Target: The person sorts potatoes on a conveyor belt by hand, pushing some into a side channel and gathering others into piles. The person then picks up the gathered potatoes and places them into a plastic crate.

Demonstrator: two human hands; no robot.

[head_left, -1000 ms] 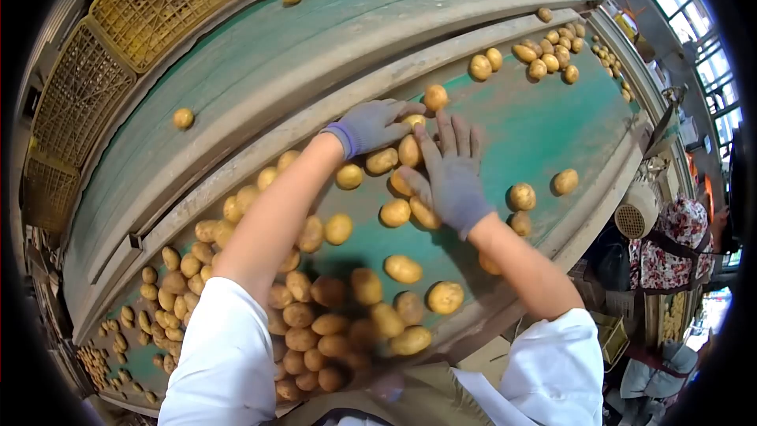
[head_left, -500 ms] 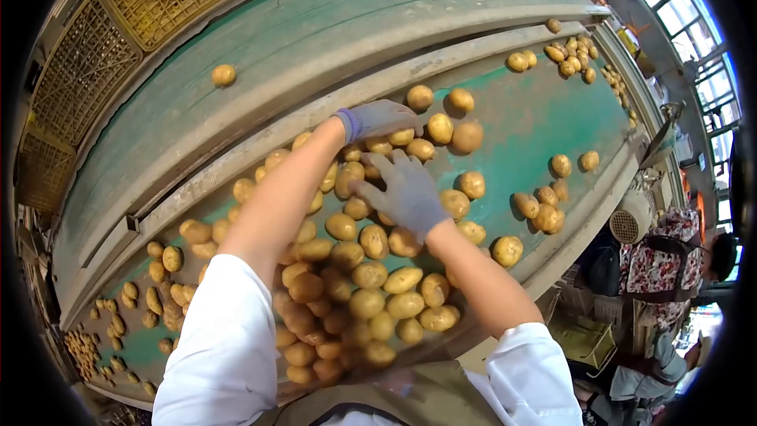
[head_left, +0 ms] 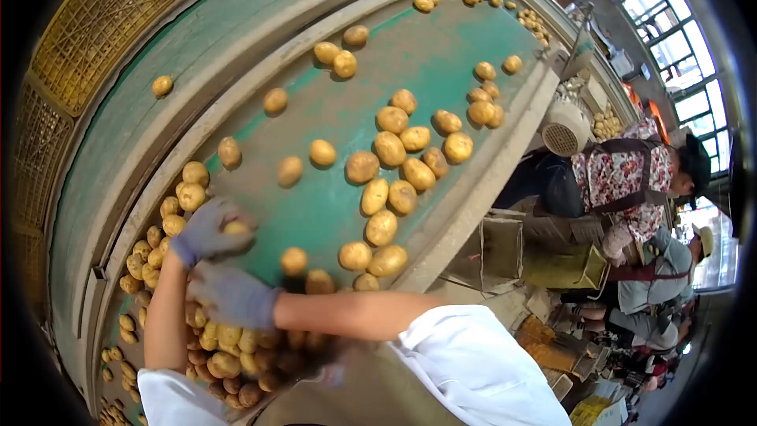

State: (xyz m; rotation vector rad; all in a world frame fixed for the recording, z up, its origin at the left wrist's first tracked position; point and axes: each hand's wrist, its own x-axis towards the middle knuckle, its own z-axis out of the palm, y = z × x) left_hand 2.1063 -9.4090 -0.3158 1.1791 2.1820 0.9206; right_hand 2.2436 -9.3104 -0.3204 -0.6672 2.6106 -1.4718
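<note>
My left hand [head_left: 210, 230], in a grey-purple glove, curves over a potato [head_left: 236, 227] that shows beneath its fingers. Just below it, my gloved right hand [head_left: 233, 295] lies over a heap of potatoes [head_left: 229, 337], fingers loosely apart and pointing left; motion blurs them a little. Both hands are over the green belt [head_left: 264, 189], close to its left rail. More potatoes [head_left: 191, 196] line that rail above and below my left hand. A loose group of potatoes [head_left: 389, 148] lies on the belt to the right.
A metal rail [head_left: 260, 55] separates this belt from a second green belt [head_left: 118, 146] carrying a few potatoes. Yellow crates [head_left: 102, 28] stand beyond it. At right are the belt's side edge [head_left: 473, 197], a motor [head_left: 565, 128], a person in a floral top [head_left: 619, 170] and other people.
Both hands have moved left and down in view, toward the near part of the belt. The view has turned, and the potatoes are more spread out, with several now to the right of my hands.
</note>
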